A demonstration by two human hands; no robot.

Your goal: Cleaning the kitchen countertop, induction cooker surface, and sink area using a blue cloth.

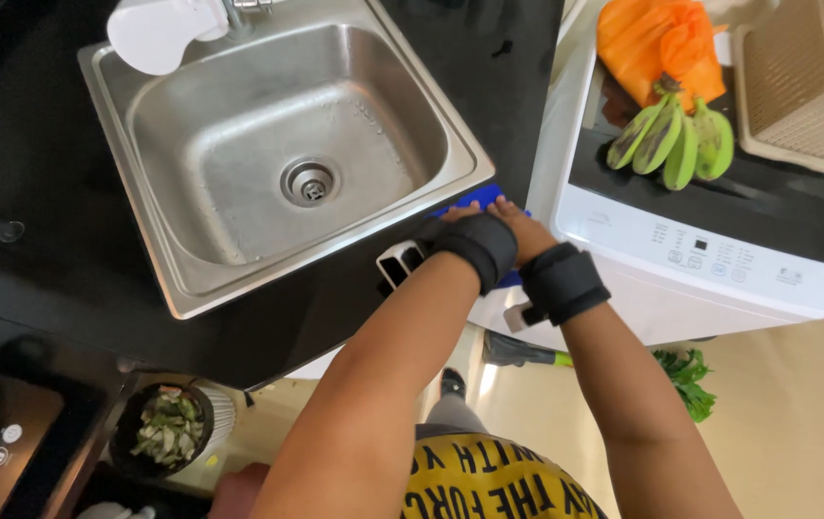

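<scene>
Blue cloth (pixel 480 200), bright, soft and flat, mostly hidden under both hands, lying on the black counter (pixel 37 173) edge just past the near right corner of the sink (pixel 282 144). Left hand (pixel 460 229) pressed on top of cloth, fingers hidden behind the wrist strap, grip cannot be told. Right hand (pixel 520 229) laid beside it, fingertips down on cloth, flat rather than clenched as far as visible. Two black fabric wrist straps, one per wrist, each with a small hard block attached. One steel sink, rectangular, rounded corners, brushed metal, wet drops around a round drain. One white rounded plastic piece (pixel 157 31) at the sink's far left corner. Counter glossy, dark, stone-like. One white washing machine (pixel 710 250) to the right, dark glass lid, smooth panel. One bunch of green bananas (pixel 676 139) on lid, about five, curved, matte skin. One orange plastic bag (pixel 662 43) touching the bunch, crinkled. One beige woven basket (pixel 801 82) beside it. One dark round bin (pixel 167 428) below with chopped green scraps. One leafy green bunch (pixel 689 380) on pale floor.
</scene>
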